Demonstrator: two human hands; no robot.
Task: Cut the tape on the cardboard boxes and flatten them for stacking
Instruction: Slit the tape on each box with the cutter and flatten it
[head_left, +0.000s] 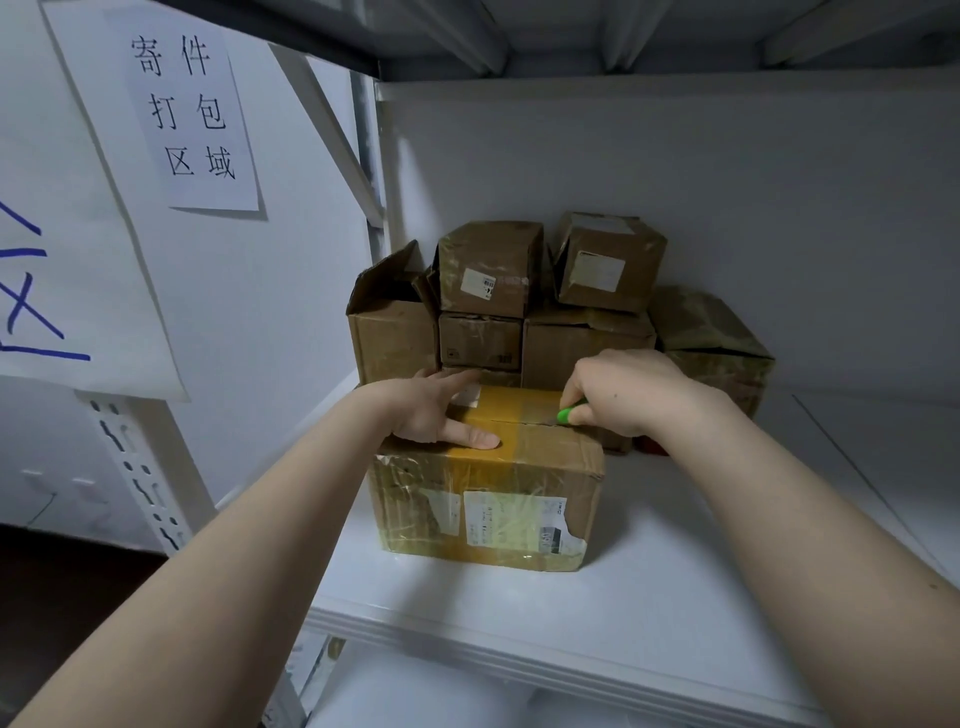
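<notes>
Left hand (434, 413) is pressing flat on the box (488, 478), right hand (623, 392) gripping the green knife (570, 414), and that glossy tape's probably slippery over soft cardboard.

Left hand (436, 415) presses the taped box (485, 499); right hand (623, 392) grips a green cutter (570, 414) at its seam.

One taped cardboard box (485, 499) sits near the shelf's (649, 597) front edge, left of centre, with a pile of boxes (545, 306) stacked behind it against the back wall.
</notes>
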